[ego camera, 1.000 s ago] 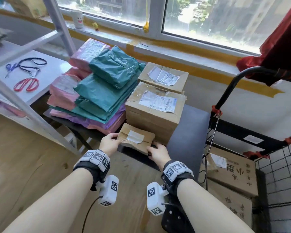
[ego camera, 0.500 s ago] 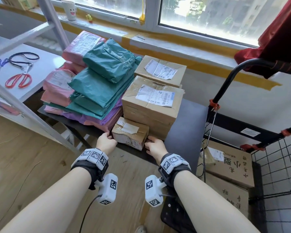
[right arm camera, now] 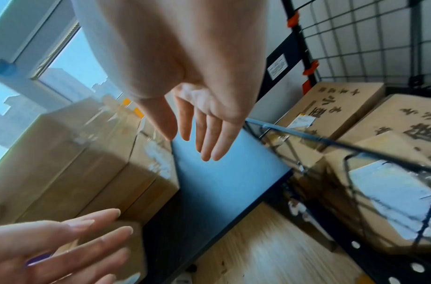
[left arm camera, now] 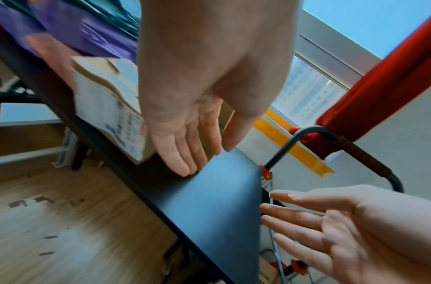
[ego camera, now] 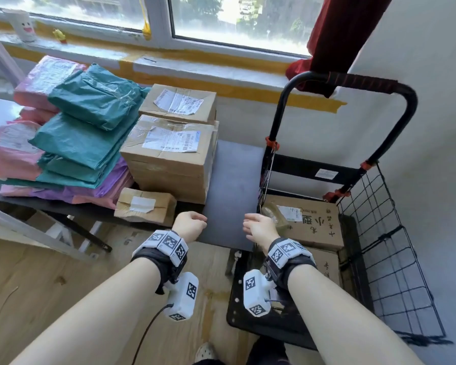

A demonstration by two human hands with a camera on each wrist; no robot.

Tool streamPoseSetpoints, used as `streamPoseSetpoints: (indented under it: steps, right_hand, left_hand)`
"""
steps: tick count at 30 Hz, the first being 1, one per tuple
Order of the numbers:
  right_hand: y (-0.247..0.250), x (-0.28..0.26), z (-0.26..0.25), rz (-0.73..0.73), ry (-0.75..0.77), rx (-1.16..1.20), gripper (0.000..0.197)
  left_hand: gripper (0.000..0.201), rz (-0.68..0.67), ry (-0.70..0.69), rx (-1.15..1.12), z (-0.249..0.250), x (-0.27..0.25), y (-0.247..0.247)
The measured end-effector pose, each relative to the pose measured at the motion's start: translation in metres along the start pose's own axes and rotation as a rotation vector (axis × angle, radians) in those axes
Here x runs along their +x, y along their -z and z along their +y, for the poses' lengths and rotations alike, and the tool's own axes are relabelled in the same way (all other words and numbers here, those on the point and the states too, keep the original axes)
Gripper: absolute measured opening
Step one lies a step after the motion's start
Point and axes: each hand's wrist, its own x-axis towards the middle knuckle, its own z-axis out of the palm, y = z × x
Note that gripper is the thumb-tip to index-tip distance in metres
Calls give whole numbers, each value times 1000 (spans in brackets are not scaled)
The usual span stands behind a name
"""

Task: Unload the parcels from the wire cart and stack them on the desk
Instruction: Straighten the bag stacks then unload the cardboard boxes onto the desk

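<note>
Step in hand: judged as the reach for the next parcel, both hands empty between worktop and cart
Left hand [ego camera: 189, 224]: released, fingers straight in its wrist view, holding nothing, just beside the small taped brown cardboard parcel [ego camera: 145, 206] lying at the front edge of the dark worktop [ego camera: 234, 185]
Right hand [ego camera: 258, 226]: released, fingers relaxed, over the worktop's corner beside the black wire cart [ego camera: 395, 262]
Parcels left: large printed brown cardboard boxes [ego camera: 313, 223] in the cart
Doing it well: take a box with a hand on each side, lift it above the wire rim
Open room: bare grey strip right of the stacked labelled cardboard boxes [ego camera: 169, 154]
Edges: small parcel sits at the front lip
</note>
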Motion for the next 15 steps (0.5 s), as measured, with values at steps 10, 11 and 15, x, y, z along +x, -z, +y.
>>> streamPoseSetpoints:
  steps: [10,11,15]
  right_hand:
    - [121,-1,34,145,-48,96,33]
    - [134,2,36,151,-55,100,33]
    - [183,24,41,163,-73,61,34]
  left_hand:
    - [15,-106,-14,5,40,1,-101]
    - [15,-119,-19,8,47,2,-117]
    - [15,-148,-19,5,69,14,-180]
